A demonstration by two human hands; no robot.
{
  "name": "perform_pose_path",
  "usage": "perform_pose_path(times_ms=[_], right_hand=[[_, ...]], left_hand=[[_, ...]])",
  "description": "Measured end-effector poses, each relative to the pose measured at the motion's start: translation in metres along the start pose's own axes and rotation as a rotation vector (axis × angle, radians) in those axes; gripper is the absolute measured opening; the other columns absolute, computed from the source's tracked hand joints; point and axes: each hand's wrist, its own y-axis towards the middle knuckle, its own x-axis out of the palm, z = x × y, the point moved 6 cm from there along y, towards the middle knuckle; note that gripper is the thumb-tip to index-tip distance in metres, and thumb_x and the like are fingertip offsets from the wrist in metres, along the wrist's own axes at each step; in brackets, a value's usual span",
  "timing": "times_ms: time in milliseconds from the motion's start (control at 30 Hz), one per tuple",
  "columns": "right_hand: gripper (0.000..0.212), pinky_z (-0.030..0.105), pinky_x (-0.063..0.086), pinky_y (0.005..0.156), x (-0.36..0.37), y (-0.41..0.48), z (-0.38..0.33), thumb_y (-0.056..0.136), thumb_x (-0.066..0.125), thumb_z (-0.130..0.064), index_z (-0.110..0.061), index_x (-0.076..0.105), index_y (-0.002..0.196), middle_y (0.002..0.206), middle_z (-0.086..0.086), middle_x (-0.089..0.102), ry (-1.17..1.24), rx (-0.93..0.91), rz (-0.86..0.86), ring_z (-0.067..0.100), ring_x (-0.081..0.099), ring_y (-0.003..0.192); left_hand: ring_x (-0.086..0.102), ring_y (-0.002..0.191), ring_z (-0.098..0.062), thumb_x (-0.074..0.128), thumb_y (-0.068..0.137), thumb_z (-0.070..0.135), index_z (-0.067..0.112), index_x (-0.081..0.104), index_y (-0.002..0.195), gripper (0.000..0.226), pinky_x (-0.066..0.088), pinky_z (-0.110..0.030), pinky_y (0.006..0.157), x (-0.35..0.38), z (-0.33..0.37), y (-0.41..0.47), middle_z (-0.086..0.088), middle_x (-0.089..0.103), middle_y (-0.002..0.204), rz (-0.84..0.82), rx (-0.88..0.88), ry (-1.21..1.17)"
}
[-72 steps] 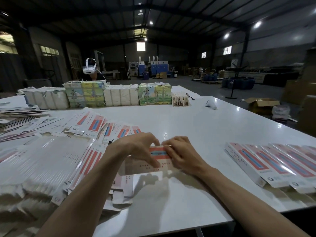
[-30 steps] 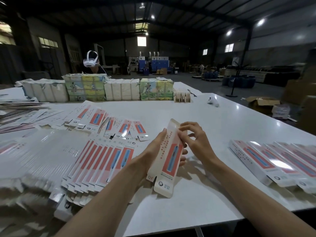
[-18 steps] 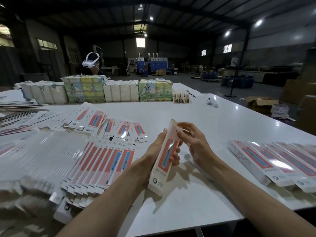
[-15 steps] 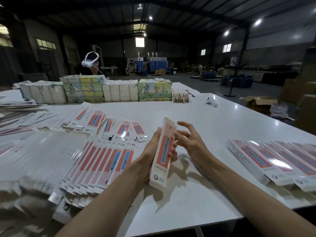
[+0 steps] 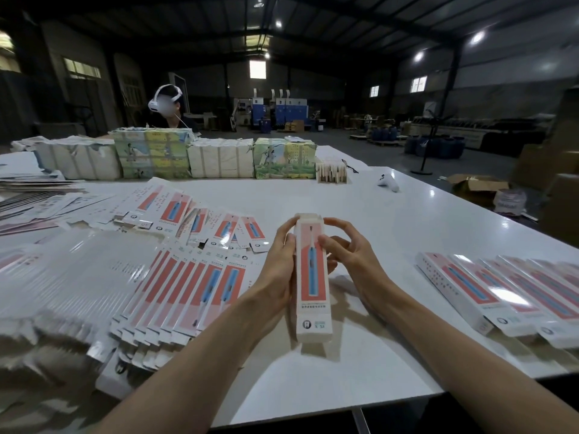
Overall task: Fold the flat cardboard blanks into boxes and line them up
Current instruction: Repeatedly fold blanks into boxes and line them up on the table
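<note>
From the head camera we see a long white and red box (image 5: 313, 277) held lengthwise above the white tabletop (image 5: 360, 208), its far end open. The left hand (image 5: 279, 264) grips its left edge, fingers wrapped behind; the right hand (image 5: 347, 258) pinches the upper right side, thumb on the front face. Flat blanks (image 5: 194, 283) lie fanned out to the left, and folded boxes (image 5: 501, 289) sit side by side to the right. Bundled packs (image 5: 219, 158) line the far edge.

Dim hall; white table (image 5: 404, 214); ceiling lamps (image 5: 477, 37)
</note>
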Motion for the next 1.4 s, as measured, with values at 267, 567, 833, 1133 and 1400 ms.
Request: perform_pose_path(times_ms=[267,567,833,1133,1400], right_hand=[[0.05,0.031,0.064,0.073,-0.003,-0.001,-0.002,0.092,0.071,-0.054,-0.041,0.058,0.138,0.109,-0.003,0.078,-0.028,0.034,-0.009,0.023,0.079,0.097],[0.018,0.042,0.064,0.073,-0.002,0.001,0.011,0.098,0.069,-0.031,-0.025,0.063,0.114,0.111,0.014,0.074,0.036,0.129,-0.047,0.032,0.077,0.099],[0.032,0.043,0.063,0.09,-0.008,0.004,0.01,0.11,0.052,-0.041,-0.012,0.058,0.122,0.109,0.01,0.078,-0.015,0.081,0.053,0.029,0.076,0.103],[0.019,0.038,0.065,0.084,-0.026,0.01,0.012,0.108,0.054,-0.014,-0.011,0.07,0.118,0.1,0.01,0.079,-0.008,0.062,0.12,0.032,0.078,0.098],[0.03,0.033,0.063,0.08,-0.022,0.009,-0.001,0.108,0.052,-0.022,-0.002,0.074,0.114,0.115,0.014,0.078,0.125,0.045,0.04,0.034,0.076,0.104]], left_hand=[[0.075,0.099,-0.015,0.088,0.069,0.041,0.048,0.023,0.155,0.107,0.062,-0.024,0.07,0.017,-0.007,-0.003,0.01,0.058,0.125,-0.174,0.036,0.145],[0.074,0.078,0.005,0.085,0.065,0.038,0.05,0.023,0.14,0.099,0.055,-0.013,0.055,0.013,-0.022,0.001,0.0,0.064,0.106,-0.172,0.007,0.381],[0.077,0.088,-0.006,0.086,0.078,0.034,0.048,0.025,0.144,0.091,0.059,-0.019,0.063,0.011,-0.021,-0.001,-0.003,0.065,0.113,-0.192,-0.016,0.374],[0.079,0.091,-0.018,0.082,0.08,0.034,0.046,0.03,0.142,0.082,0.061,-0.022,0.068,0.021,-0.016,-0.013,-0.005,0.072,0.108,-0.329,-0.015,0.418],[0.08,0.081,-0.015,0.081,0.078,0.035,0.046,0.024,0.144,0.088,0.059,-0.019,0.062,0.024,-0.016,-0.013,-0.007,0.07,0.109,-0.313,-0.038,0.422]])
